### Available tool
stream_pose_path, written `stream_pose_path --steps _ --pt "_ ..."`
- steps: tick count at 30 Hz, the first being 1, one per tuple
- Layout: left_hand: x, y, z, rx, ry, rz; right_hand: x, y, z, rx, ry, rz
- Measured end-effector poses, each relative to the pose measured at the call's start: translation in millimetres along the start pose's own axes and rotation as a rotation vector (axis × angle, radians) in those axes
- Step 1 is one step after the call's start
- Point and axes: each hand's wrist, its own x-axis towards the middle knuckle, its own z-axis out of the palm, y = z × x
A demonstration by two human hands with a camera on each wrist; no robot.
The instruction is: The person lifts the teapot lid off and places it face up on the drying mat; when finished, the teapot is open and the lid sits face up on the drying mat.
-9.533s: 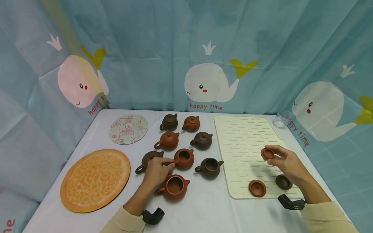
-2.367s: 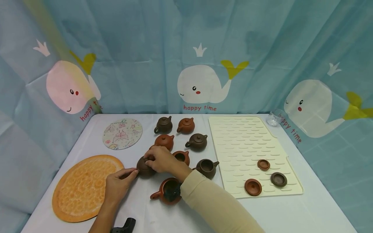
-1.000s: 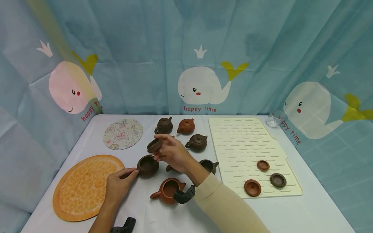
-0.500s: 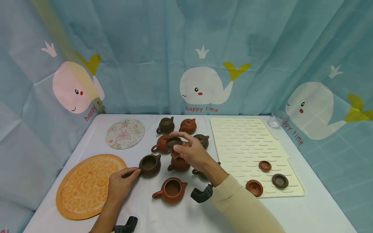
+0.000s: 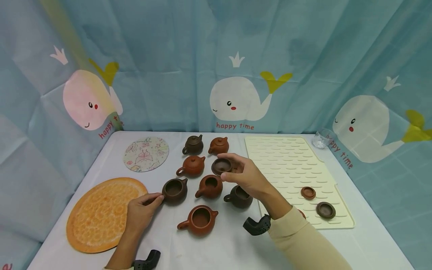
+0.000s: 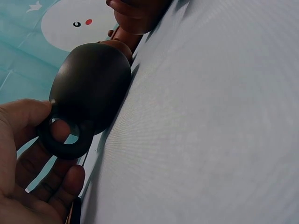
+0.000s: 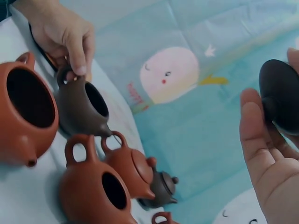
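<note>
My left hand (image 5: 140, 212) pinches the handle (image 6: 67, 150) of an uncovered dark brown teapot (image 5: 174, 193), its spout pointing right. Between the fingertips of my right hand (image 5: 249, 178) is a dark brown lid (image 5: 221, 166), held in the air with its underside up, right of the reddish teapots. Uncovered teapots stand below it: a reddish-brown one (image 5: 210, 187), a dark one (image 5: 239, 197) and a reddish one (image 5: 201, 220) nearest me. Behind are lidded teapots: a reddish one (image 5: 192, 165), a small dark one (image 5: 193, 144) and another reddish one (image 5: 218, 145).
A cream ridged mat (image 5: 280, 161) lies at the right. On it lie a small reddish lid (image 5: 308, 192), a dark lid (image 5: 325, 210) and a reddish lid (image 5: 301, 214) mostly hidden by my sleeve. A clear glass (image 5: 322, 138), a pizza-patterned round mat (image 5: 106, 215) and a floral round mat (image 5: 146, 154) are around.
Earlier my right hand laid the small reddish lid on the mat. Since then it has lifted the dark lid off the teapot and carried it right, turning it underside up. My left hand stays at the handle.
</note>
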Motion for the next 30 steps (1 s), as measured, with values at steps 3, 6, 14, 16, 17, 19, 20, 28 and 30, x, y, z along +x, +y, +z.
stream_pose_path --steps 3,6,14,16,17,19,20,28,30 --pt "0.2 0.7 -1.0 0.003 0.002 0.001 -6.5 -3 -6 -0.026 -0.006 -0.012" --pt "0.2 1.4 -1.7 -0.004 0.004 0.012 -15.0 -6 -15 -0.031 -0.010 -0.022" --pt "0.6 -0.5 -0.6 -0.015 0.007 0.008 -42.0 -12 -43 -0.089 -0.003 -0.036" --pt "0.4 -1.1 0.0 -0.014 0.010 0.003 -48.0 -12 -49 -0.109 -0.001 -0.042" --pt "0.4 -1.5 0.2 -0.013 0.012 0.002 -50.8 -12 -52 -0.120 0.001 -0.044" --pt "0.3 -1.9 0.4 -0.014 0.015 0.000 -56.5 -11 -59 -0.146 0.004 -0.049" --pt "0.1 -1.6 0.5 -0.016 0.016 0.000 -59.4 -10 -62 -0.154 0.006 -0.053" --pt "-1.8 2.0 -0.2 -0.034 0.006 -0.002 -80.8 -2 -86 -0.226 0.066 -0.056" --pt "-2.2 2.5 -0.6 -0.026 0.008 -0.004 -84.4 1 -93 -0.252 0.078 -0.052"
